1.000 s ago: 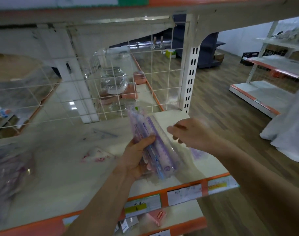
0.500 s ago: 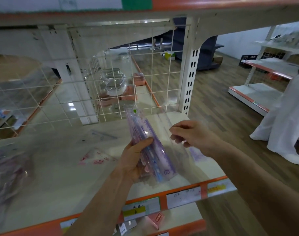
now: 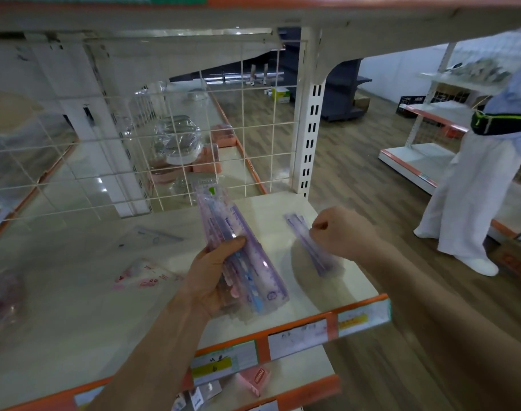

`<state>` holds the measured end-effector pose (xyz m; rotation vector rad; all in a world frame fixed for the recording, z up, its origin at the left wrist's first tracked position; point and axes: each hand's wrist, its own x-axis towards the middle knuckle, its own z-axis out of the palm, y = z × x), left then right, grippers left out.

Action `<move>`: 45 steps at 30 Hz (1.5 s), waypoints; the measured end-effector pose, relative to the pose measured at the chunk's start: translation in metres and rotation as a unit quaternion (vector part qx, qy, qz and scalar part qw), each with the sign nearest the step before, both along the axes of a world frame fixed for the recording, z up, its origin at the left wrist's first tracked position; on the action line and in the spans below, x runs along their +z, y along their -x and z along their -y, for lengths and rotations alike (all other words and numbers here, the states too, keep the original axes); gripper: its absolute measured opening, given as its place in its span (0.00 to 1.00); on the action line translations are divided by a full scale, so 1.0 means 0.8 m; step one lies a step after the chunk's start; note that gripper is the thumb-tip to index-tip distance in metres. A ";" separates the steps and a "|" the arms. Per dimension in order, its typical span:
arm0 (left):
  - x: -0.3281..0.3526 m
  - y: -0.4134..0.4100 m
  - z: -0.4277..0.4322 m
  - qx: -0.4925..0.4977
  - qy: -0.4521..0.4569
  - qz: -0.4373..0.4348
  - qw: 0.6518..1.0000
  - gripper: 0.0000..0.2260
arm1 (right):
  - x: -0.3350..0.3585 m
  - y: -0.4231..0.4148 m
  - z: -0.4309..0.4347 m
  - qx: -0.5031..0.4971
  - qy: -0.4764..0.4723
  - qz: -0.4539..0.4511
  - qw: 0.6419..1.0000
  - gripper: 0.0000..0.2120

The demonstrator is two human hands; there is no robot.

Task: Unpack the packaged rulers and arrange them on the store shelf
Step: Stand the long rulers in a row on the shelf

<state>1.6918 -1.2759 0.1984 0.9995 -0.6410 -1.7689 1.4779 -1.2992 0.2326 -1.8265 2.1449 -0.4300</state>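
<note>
Head view, store shelf (image 3: 75, 307) with both hands at work. The left hand (image 3: 213, 280) is clenched round the lower half of a bundle of packaged rulers (image 3: 238, 241), thumb across the front face; the bundle rises from the palm toward the wire grid (image 3: 105, 149) at the back, tilted slightly left, its upper end clear of the fingers and its lower end jutting past the heel of the hand above the shelf's front part. The right hand (image 3: 342, 232), fingers curled, pinches the upper part of a single ruler (image 3: 308, 247); this purple ruler runs down and to the right from the fingertips, low over the right end of the shelf; whether it touches the board cannot be told.

Count: one bundle, the number of rulers inside not countable through the glossy film; one loose ruler in the right hand; one pink-printed wrapper (image 3: 143, 275) lying flat on the shelf left of the left forearm; one thin clear strip (image 3: 158, 234) lying farther back; one price-label strip (image 3: 298, 336) along the front edge.

Compared with half a second earlier: the right hand, then close beside the bundle's upper right, has moved right and down, so that the ruler it holds now stands apart from the bundle; the left hand's grip is unchanged; a person in white (image 3: 476, 203) at the right stands nearer.
</note>
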 end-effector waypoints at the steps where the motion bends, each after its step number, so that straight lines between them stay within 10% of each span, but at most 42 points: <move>1: 0.000 0.000 0.001 0.003 -0.003 -0.003 1.000 0.18 | 0.004 -0.012 -0.009 0.026 0.020 0.008 0.999 0.10; 6: 0.004 0.003 -0.002 0.030 -0.005 0.005 1.000 0.10 | 0.001 -0.086 -0.051 0.157 -0.012 0.158 0.975 0.10; 16: 0.012 -0.003 -0.013 -0.001 0.012 -0.034 0.999 0.21 | -0.004 -0.086 -0.034 0.060 -0.087 0.510 0.854 0.07; 29: 0.020 0.005 -0.019 0.000 0.036 -0.031 0.999 0.20 | 0.010 -0.089 -0.030 0.091 0.030 0.315 0.944 0.09; 45: 0.005 -0.006 -0.014 -0.113 0.047 -0.070 0.990 0.13 | 0.076 -0.042 0.046 -0.022 0.008 0.584 0.811 0.05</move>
